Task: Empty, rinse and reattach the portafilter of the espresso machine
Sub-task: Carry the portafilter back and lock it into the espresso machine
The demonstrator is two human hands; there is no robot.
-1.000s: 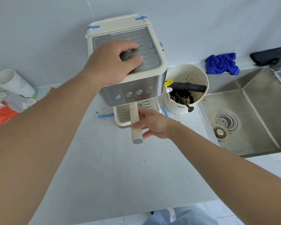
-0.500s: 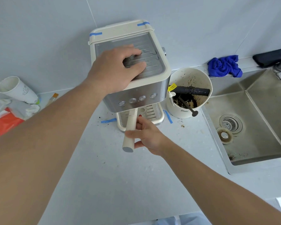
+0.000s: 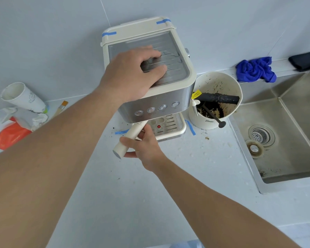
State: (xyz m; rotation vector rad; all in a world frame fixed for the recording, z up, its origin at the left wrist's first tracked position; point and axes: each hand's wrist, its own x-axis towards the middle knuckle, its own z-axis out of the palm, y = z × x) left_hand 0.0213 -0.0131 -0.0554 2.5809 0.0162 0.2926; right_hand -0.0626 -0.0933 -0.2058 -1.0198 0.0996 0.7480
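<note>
The cream and steel espresso machine [image 3: 170,99] stands on the counter against the wall. My left hand [image 3: 131,76] presses flat on its ribbed top tray, fingers spread. The portafilter's cream handle [image 3: 128,140] sticks out from under the machine's front, angled toward the lower left. My right hand [image 3: 143,145] grips that handle from the right. The portafilter's basket is hidden under the machine. The drip tray [image 3: 170,127] with a red dot sits below.
A cream knock box [image 3: 220,83] with coffee grounds and a black bar stands right of the machine. The steel sink [image 3: 293,133] with its drain lies at the right. A blue cloth [image 3: 254,68] lies behind it. A paper cup [image 3: 23,99] and orange bag [image 3: 9,135] are left.
My right hand has swung the portafilter handle from pointing straight out to angling left. My left hand has stayed on the machine's top. The view has shifted slightly.
</note>
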